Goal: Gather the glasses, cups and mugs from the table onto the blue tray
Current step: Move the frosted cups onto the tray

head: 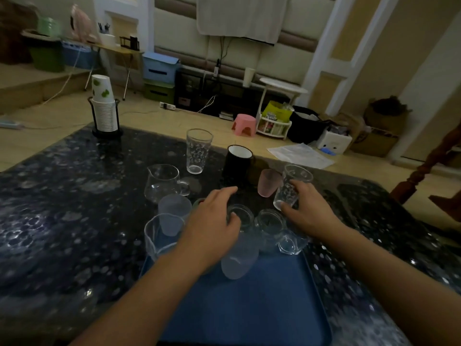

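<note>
The blue tray (262, 300) lies at the table's near edge with several clear and frosted glasses along its far end, among them a frosted cup (238, 260) and a clear jar (270, 228). My left hand (212, 221) rests over the top of a small clear glass (242, 216) there. My right hand (306, 208) grips a patterned clear glass (290, 187), tilted, just beyond the tray's far right corner. Farther back on the table stand a tall patterned glass (197, 154), a black mug (238, 161), a pink frosted cup (268, 183) and a glass pitcher (163, 182).
The dark speckled table (74, 208) carries a rack of stacked paper cups (104, 113) at its far left. Beyond the table's far edge are a pink stool (244, 124), boxes and cables on the floor. A wooden chair post (429, 166) stands at the right.
</note>
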